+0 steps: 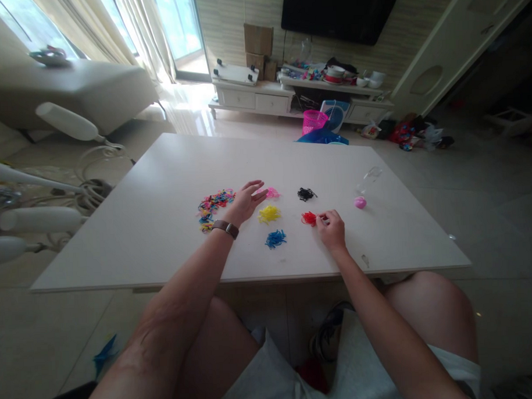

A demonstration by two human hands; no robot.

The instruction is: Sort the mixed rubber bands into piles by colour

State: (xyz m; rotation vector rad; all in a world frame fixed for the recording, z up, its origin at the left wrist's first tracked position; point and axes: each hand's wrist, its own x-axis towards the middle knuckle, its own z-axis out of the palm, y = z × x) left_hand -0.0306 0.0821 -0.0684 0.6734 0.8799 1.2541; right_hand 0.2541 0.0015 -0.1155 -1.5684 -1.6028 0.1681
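Observation:
My left hand [245, 205] reaches over the table with its fingers stretched out, at the edge of a pink pile of small rubber bands [273, 192] that it partly hides. Left of that wrist lies a mixed, many-coloured heap of rubber bands [213, 207]. My right hand [331, 227] has its fingertips pinched together at the right side of a red pile of rubber bands [309, 218]; whatever is between them is too small to make out. Separate piles of yellow bands [269, 214], blue bands [276, 239] and black bands [307, 193] lie between and beyond the hands.
On the right of the white table [160, 168] are a pink lump [360, 202], a clear plastic item [372, 173] and a small clear piece [364, 260]. A white lamp [66, 121] stands off the left edge. Beyond the far edge is a pink basket [314, 121].

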